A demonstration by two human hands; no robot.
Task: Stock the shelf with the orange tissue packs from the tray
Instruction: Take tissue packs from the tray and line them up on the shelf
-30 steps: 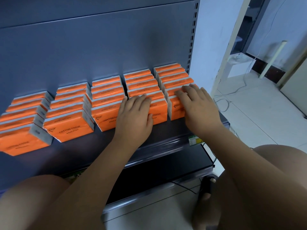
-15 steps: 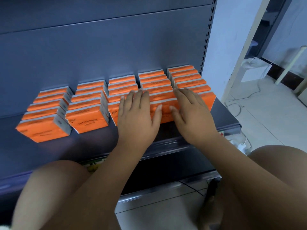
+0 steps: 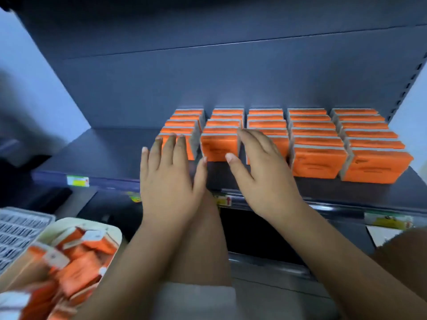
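well, tissue packs [image 3: 318, 161] stand upright, long axis sideways.

Rows of orange tissue packs [image 3: 318, 162] on shelf [image 3: 104, 153]: 5.
Packs per row, left to right: 5, 5, third uncertain, 6, 6. The third row sits partly behind the right hand [image 3: 261, 172].
Tray [image 3: 113, 232]: 1. Loose packs inside are blurred — not countable.
Hands: 2, left hand [image 3: 168, 181] included.
White crate [image 3: 20, 229]: 1.
Price tags [image 3: 77, 181] on shelf fronts: 4 seen.
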